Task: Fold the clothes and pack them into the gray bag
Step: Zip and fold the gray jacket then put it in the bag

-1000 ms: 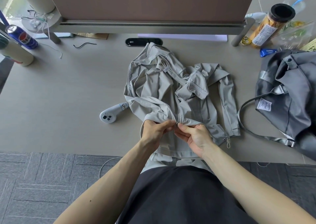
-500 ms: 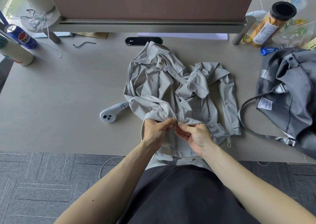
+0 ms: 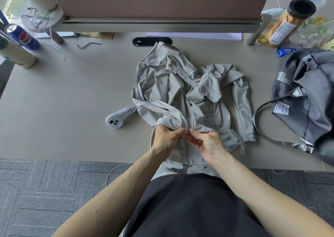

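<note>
A light grey zip jacket [image 3: 173, 88] lies crumpled in the middle of the desk, its hem hanging over the near edge. My left hand [image 3: 166, 141] and my right hand [image 3: 207, 144] meet at the jacket's lower front, fingertips pinching the fabric on either side of the zipper line. The zipper's small parts under my fingers are hidden. The gray bag [image 3: 307, 99] sits slumped at the right edge of the desk, its long strap [image 3: 260, 121] looping out toward the jacket's right sleeve.
A white handheld controller [image 3: 117, 119] lies just left of the jacket. A blue can [image 3: 21, 36] and a beige cylinder [image 3: 16, 54] stand at far left. A black-lidded jar [image 3: 287, 21] and snack packets crowd the back right. A brown partition [image 3: 159, 0] closes off the back.
My hands stay pinched together at the jacket's zipper, with only slight finger shifts. The jacket and bag have not moved.
</note>
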The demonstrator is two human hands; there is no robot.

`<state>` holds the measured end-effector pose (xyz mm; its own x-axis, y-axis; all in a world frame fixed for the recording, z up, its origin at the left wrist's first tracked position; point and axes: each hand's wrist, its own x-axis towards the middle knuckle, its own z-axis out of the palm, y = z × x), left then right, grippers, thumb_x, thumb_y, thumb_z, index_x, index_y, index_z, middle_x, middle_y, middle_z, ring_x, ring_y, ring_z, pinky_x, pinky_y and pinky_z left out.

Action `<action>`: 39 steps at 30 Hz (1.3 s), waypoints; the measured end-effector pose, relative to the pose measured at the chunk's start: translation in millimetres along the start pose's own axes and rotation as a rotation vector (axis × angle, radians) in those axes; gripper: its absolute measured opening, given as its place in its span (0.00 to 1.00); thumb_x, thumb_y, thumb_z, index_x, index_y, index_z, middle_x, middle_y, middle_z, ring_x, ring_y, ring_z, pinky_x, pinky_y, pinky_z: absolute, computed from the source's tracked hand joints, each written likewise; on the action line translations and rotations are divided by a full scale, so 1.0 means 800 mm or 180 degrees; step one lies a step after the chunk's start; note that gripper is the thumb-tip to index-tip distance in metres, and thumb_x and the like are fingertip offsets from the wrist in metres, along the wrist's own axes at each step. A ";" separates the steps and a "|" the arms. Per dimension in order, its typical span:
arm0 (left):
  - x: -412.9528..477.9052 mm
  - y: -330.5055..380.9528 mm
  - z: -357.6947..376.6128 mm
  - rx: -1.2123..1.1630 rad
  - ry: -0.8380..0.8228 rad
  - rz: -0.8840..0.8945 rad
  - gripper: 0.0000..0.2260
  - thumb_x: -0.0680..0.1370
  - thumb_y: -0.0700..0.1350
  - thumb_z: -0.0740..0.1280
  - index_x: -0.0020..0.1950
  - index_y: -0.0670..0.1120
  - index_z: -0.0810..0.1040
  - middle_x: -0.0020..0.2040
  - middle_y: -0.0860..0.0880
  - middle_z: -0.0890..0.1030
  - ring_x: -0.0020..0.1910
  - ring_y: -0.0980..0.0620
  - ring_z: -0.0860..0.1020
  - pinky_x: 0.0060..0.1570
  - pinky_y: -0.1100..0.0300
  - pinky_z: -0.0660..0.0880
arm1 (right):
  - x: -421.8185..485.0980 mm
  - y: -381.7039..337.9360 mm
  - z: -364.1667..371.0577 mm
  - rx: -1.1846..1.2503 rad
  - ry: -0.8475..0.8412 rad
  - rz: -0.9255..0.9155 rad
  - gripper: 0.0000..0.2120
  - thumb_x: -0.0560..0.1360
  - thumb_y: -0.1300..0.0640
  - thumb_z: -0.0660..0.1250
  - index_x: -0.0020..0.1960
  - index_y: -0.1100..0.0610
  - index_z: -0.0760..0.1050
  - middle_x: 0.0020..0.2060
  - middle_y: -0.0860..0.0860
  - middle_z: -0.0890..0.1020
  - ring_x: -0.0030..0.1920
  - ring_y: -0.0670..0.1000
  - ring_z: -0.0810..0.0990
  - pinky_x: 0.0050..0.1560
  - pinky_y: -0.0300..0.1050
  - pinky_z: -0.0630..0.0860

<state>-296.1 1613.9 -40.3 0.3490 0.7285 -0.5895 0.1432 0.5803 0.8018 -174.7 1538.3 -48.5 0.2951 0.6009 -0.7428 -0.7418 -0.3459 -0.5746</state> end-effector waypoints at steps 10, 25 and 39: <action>0.006 0.000 -0.005 0.0515 -0.0280 -0.0089 0.07 0.70 0.33 0.77 0.33 0.40 0.84 0.36 0.41 0.85 0.38 0.44 0.85 0.49 0.49 0.83 | -0.004 -0.001 0.002 -0.0034 0.0256 0.0014 0.04 0.72 0.74 0.68 0.40 0.68 0.80 0.37 0.61 0.85 0.38 0.55 0.85 0.39 0.43 0.82; 0.017 -0.003 -0.016 -0.0113 -0.0607 -0.0036 0.12 0.76 0.31 0.69 0.33 0.40 0.81 0.34 0.42 0.82 0.31 0.51 0.78 0.35 0.62 0.77 | -0.022 -0.024 -0.012 -0.1806 -0.0025 -0.0577 0.11 0.70 0.57 0.78 0.44 0.60 0.77 0.40 0.57 0.85 0.37 0.55 0.85 0.42 0.49 0.81; 0.018 -0.001 -0.023 -0.0153 -0.1170 -0.0151 0.04 0.71 0.34 0.70 0.39 0.33 0.78 0.34 0.40 0.77 0.32 0.47 0.74 0.36 0.60 0.73 | 0.002 -0.024 -0.014 -0.3441 -0.0487 -0.2457 0.03 0.74 0.56 0.74 0.45 0.56 0.85 0.38 0.44 0.86 0.39 0.44 0.84 0.44 0.50 0.81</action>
<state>-308.6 1630.6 -51.6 0.6536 0.5258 -0.5443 0.1267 0.6331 0.7637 -153.0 1537.6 -42.2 0.2974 0.9493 -0.1017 0.4507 -0.2335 -0.8616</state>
